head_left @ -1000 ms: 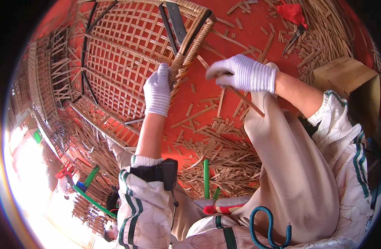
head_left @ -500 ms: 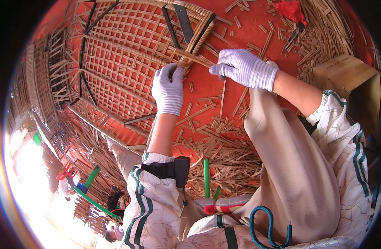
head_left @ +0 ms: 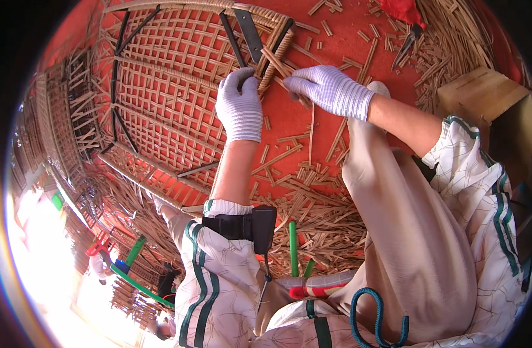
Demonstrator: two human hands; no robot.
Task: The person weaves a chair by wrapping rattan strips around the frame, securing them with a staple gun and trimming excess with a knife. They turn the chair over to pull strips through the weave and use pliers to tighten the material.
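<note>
A woven wicker panel [head_left: 167,75] on a black metal frame fills the upper left, its open lattice showing the red floor beneath. My left hand [head_left: 240,110], in a pale striped knit glove, has its fingers curled at the panel's right edge; what they grip there is hidden. My right hand [head_left: 333,91], gloved alike, pinches a flat brown wicker strip [head_left: 276,62] whose far end reaches the panel's corner by the black bar. Below the right fingers a thin strand [head_left: 311,133] hangs down.
Scissors [head_left: 406,47] with a red cloth lie at the upper right, beside a heap of strips. An open cardboard box [head_left: 480,93] stands at the right. Cut strips [head_left: 318,214] litter the red floor. More wicker panels [head_left: 57,116] stand at the far left.
The strip in my right hand has turned steeper, its far end now higher. My right hand has shifted slightly left, and my left hand up and right along the panel edge.
</note>
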